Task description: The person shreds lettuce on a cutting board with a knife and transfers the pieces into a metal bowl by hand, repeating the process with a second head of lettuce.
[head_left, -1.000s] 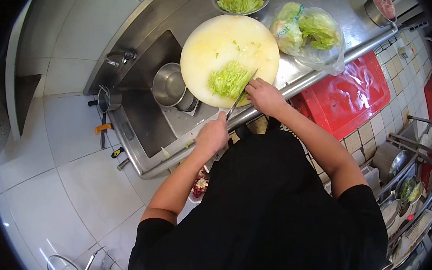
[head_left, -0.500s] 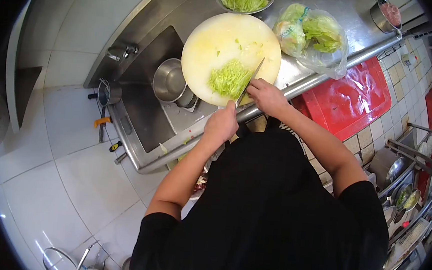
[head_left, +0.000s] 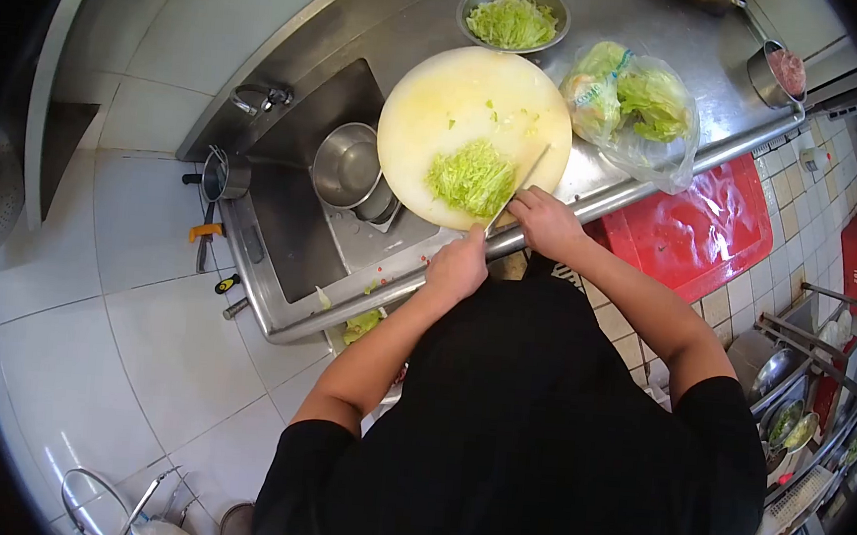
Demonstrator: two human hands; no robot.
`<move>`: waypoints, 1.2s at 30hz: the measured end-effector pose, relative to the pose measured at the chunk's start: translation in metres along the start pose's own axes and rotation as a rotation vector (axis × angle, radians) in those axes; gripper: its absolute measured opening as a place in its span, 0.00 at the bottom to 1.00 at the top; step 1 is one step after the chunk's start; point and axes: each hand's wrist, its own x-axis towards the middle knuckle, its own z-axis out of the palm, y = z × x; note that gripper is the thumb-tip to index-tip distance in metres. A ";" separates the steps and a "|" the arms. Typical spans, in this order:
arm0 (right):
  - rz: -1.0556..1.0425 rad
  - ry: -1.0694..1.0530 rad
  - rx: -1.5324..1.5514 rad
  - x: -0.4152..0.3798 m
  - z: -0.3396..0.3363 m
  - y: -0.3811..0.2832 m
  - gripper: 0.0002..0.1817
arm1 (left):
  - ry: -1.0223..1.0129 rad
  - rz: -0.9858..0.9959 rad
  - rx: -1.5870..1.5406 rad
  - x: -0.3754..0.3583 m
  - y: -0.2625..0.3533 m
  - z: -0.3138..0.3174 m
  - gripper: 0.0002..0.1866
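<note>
On the round cutting board [head_left: 420,98] lies a heap of finely shredded lettuce [head_left: 470,176]. My left hand [head_left: 458,265] is wrapped round the handle of a knife [head_left: 530,170], whose blade slants up and right across the board just right of the heap. Close against the blade's other side, at the board's near edge, my right hand [head_left: 546,221] has its fingers curled; they appear to hold lettuce, mostly hidden beneath them. Beyond the board stands a metal bowl [head_left: 463,13] of shredded lettuce. A clear plastic bag [head_left: 635,153] with lettuce leaves lies to the right.
Left of the board is a steel sink [head_left: 292,228] with a metal pot [head_left: 346,165] and a faucet [head_left: 261,99]. A metal container with pink meat [head_left: 786,72] stands at the far right counter edge. Below the counter on the right lies a red lid or sheet [head_left: 694,231].
The view has shifted, so the counter sits slightly lower and farther right. Both hands stay by the knife at the board's near edge, and the shredded heap looks much the same.
</note>
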 end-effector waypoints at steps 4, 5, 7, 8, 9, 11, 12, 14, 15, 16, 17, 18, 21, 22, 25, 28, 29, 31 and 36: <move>0.191 -0.066 0.261 0.002 -0.011 0.000 0.10 | 0.049 0.108 -0.024 0.006 -0.001 -0.035 0.13; 0.180 -0.061 0.252 0.001 -0.012 0.003 0.10 | 0.061 0.143 -0.022 0.006 -0.006 -0.047 0.13; 0.220 0.254 0.232 0.000 -0.012 0.006 0.13 | 0.129 0.146 -0.041 0.009 -0.036 -0.062 0.13; 0.316 0.264 0.260 -0.001 -0.015 0.007 0.21 | 0.180 0.154 -0.048 0.012 -0.057 -0.066 0.13; 0.314 0.268 0.251 0.003 -0.013 0.007 0.21 | 0.225 0.091 -0.002 0.011 -0.074 -0.074 0.13; 0.449 0.410 0.056 0.012 -0.002 0.012 0.30 | 0.276 0.034 0.040 0.014 -0.112 -0.086 0.13; 0.503 0.363 0.127 0.018 0.003 0.015 0.41 | 0.337 -0.041 0.082 0.017 -0.136 -0.087 0.12; 0.635 0.331 0.013 0.033 0.020 0.004 0.44 | 0.400 -0.110 0.124 0.023 -0.162 -0.080 0.12; 0.766 0.290 -0.098 0.042 0.031 -0.004 0.47 | 0.391 -0.131 0.136 0.023 -0.170 -0.074 0.11; 0.834 0.243 -0.155 0.050 0.041 -0.013 0.53 | 0.382 -0.151 0.148 0.021 -0.174 -0.073 0.11; 0.836 0.246 -0.162 0.057 0.050 -0.022 0.53 | 0.384 -0.145 0.144 0.022 -0.174 -0.067 0.11; 0.842 0.303 -0.089 0.063 0.059 -0.032 0.53 | 0.356 -0.126 0.109 0.021 -0.164 -0.057 0.10; 0.834 0.414 0.017 0.080 0.079 -0.057 0.54 | 0.286 -0.081 0.033 0.021 -0.132 -0.038 0.12; 0.825 0.429 0.081 0.087 0.074 -0.065 0.52 | 0.277 -0.076 0.027 0.022 -0.122 -0.034 0.12; 0.811 0.532 0.015 0.109 0.081 -0.069 0.41 | 0.202 0.041 -0.028 0.020 -0.092 -0.027 0.12; 0.779 0.730 0.165 0.120 0.088 -0.063 0.21 | 0.066 0.104 -0.131 0.018 -0.072 -0.025 0.12; 0.787 0.740 0.156 0.120 0.089 -0.059 0.21 | 0.061 0.118 -0.127 0.020 -0.074 -0.026 0.12; 0.779 0.849 0.159 0.119 0.089 -0.055 0.18 | 0.091 0.242 -0.226 0.023 -0.080 -0.027 0.11; 0.800 0.913 0.157 0.116 0.090 -0.050 0.16 | 0.031 0.361 -0.439 0.049 -0.100 -0.004 0.09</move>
